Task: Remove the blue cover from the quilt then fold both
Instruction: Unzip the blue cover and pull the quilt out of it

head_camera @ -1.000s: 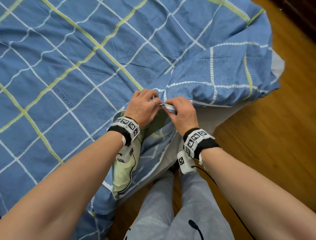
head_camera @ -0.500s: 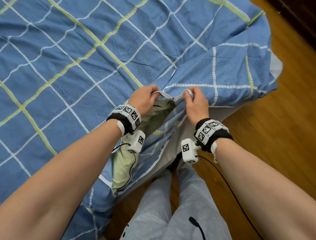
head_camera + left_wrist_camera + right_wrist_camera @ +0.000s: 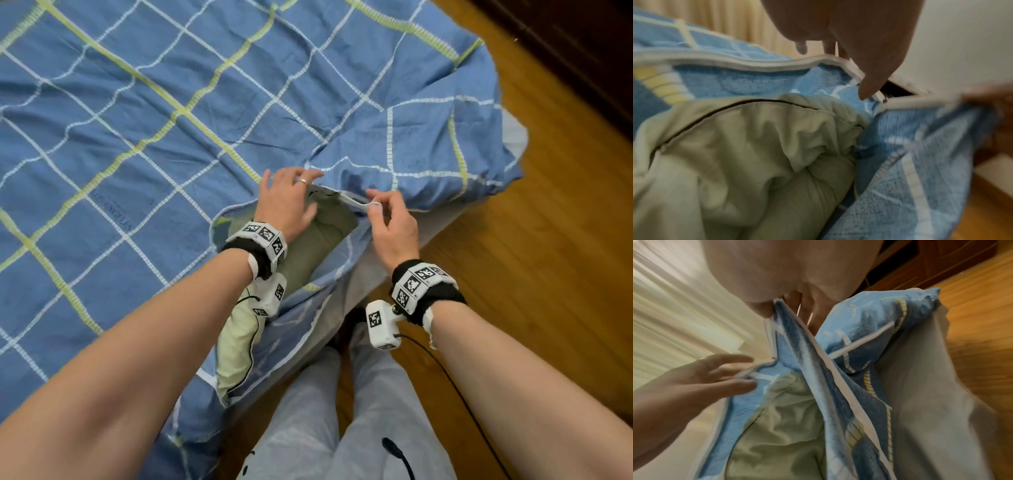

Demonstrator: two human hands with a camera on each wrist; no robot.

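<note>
1. The blue cover (image 3: 144, 113), checked with white and yellow lines, spreads across the bed and takes up most of the head view. Its near right corner is bunched up and hangs over the bed's edge above the wooden floor (image 3: 534, 260).
2. The quilt (image 3: 236, 346), pale green with a thin dark line of piping, lies inside the cover. A long strip of it shows through the open slit along the cover's near edge, running from under the left wrist down toward the person's legs.
3. The person's grey trousers (image 3: 346, 421) stand just beside the bed, below the opening.
4. The white-trimmed edge (image 3: 764, 65) of the opening is lifted and parted, so the quilt's crumpled end is bared in the left wrist view.
5. The left hand (image 3: 287, 202) is spread, its fingers straight and fanned apart. It hovers at the upper lip of the opening, fingertips at or just off the trim; I cannot tell whether they touch. A ring sits on one finger.
6. The right hand (image 3: 390, 222) pinches the cover's lower trimmed edge between thumb and forefinger and holds it raised, just right of the left hand.
</note>
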